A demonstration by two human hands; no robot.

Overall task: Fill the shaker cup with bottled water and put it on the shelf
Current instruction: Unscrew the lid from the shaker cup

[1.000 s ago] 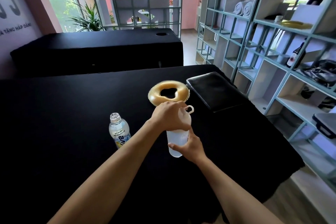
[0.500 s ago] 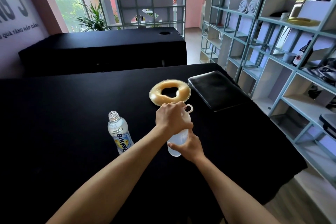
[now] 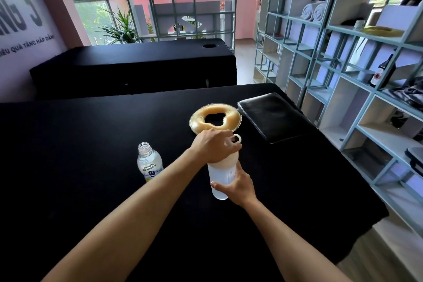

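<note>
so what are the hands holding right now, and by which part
Both hold the shaker cup: the left hand grips its lid from above, and the right hand wraps the lower body. The water bottle stands untouched.
</note>
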